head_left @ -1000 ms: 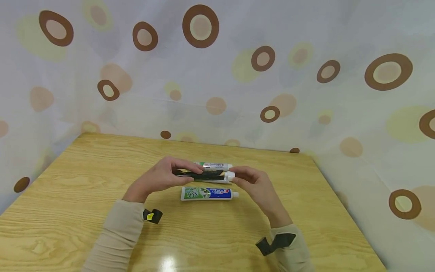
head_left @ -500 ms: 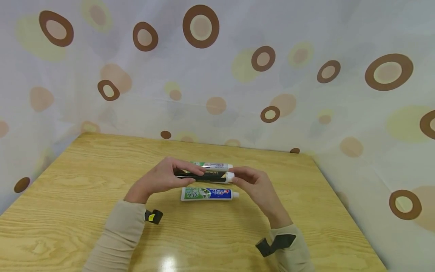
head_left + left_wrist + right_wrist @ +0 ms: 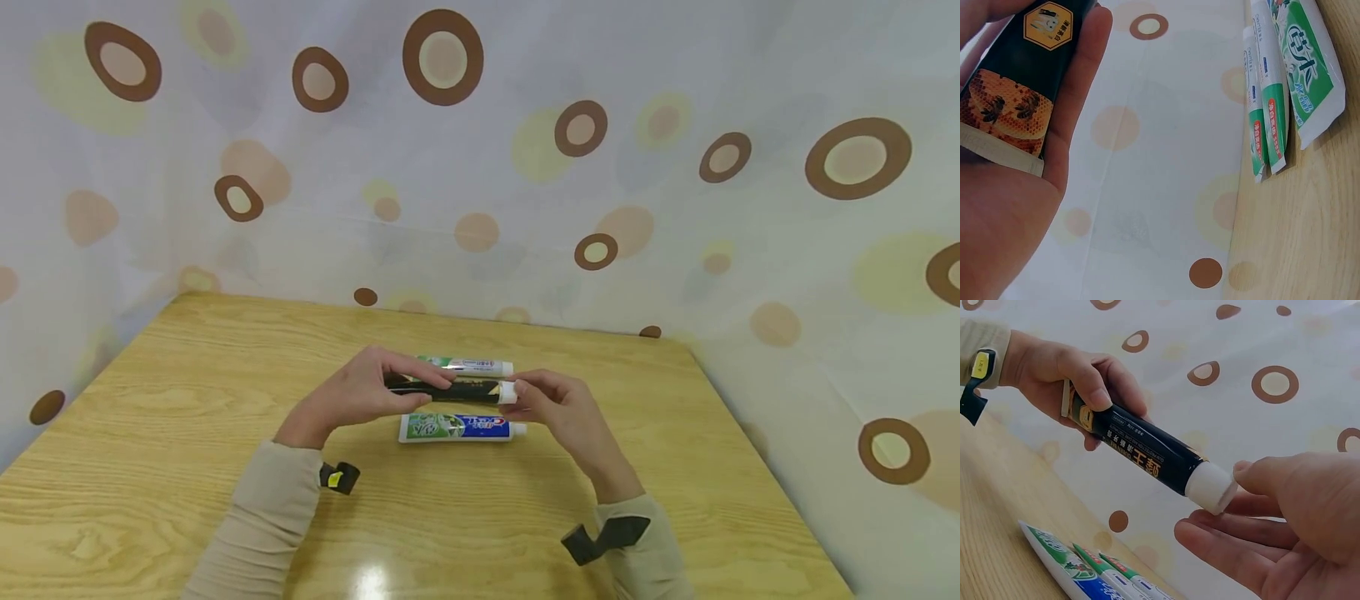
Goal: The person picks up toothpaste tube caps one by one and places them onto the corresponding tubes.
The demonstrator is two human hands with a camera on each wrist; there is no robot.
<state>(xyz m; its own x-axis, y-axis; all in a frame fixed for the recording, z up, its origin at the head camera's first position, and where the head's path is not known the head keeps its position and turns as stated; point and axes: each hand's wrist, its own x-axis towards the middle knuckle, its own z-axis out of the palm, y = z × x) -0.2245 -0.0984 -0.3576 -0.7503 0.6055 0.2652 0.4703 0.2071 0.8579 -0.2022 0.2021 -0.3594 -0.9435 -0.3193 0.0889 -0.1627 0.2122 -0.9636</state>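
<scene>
My left hand point(image 3: 360, 387) grips a black toothpaste tube point(image 3: 1147, 447) near its flat crimped end, raised above the table. A honeycomb-and-bee print shows on the tube point(image 3: 1010, 106) in the left wrist view. At the tube's other end is a white cap point(image 3: 1210, 486). My right hand point(image 3: 573, 421) has its thumb and fingers around this cap, thumb on one side and fingers under it. Nearer to me, a green-and-blue toothpaste tube point(image 3: 453, 427) lies on the table. Beyond the black tube lies a white-and-green toothpaste tube point(image 3: 476, 367), partly covered by my left hand.
Two slim white-and-green tubes point(image 3: 1272, 94) lie side by side in the left wrist view, next to the wider green one. The wooden table point(image 3: 187, 375) meets a wall covering point(image 3: 480, 183) with brown ring prints at its back and sides.
My right fingers have shifted around the cap, from pinching it to lying more beneath it with the thumb higher. The black tube has turned slightly. My left hand has hardly moved.
</scene>
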